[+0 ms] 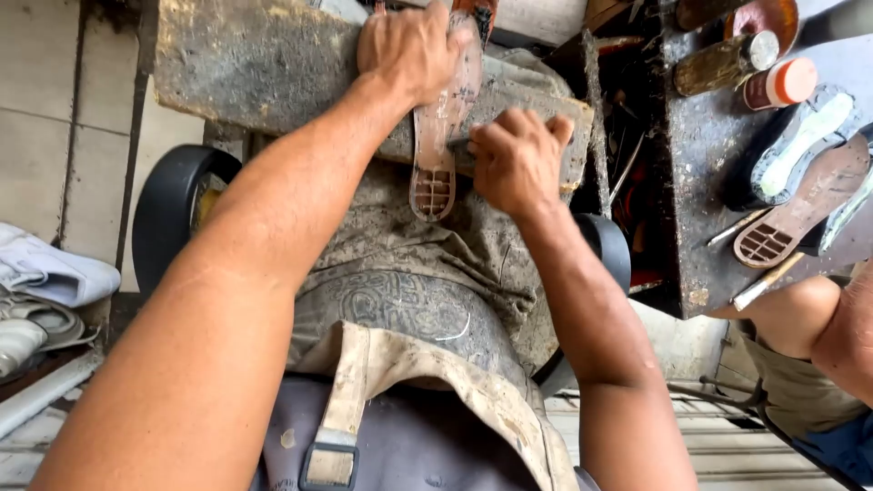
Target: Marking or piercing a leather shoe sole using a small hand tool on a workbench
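Note:
A brown shoe sole (438, 155) lies lengthwise on a worn stone block (264, 73), its gridded heel end hanging over the near edge. My left hand (409, 47) presses down on the sole's upper part. My right hand (516, 159) is closed around a small dark tool (459, 145) whose tip touches the sole's right edge near the heel. The rest of the tool is hidden in my fist. A dirty apron (409, 300) covers my lap below the block.
To the right stands a dark, stained workbench (700, 182) with another brown sole (800, 214), a shoe with a white insole (805, 145), a bottle and a small capped jar (780, 84). Another person's knee (800, 314) is at the right. White shoes (36, 291) lie on the left floor.

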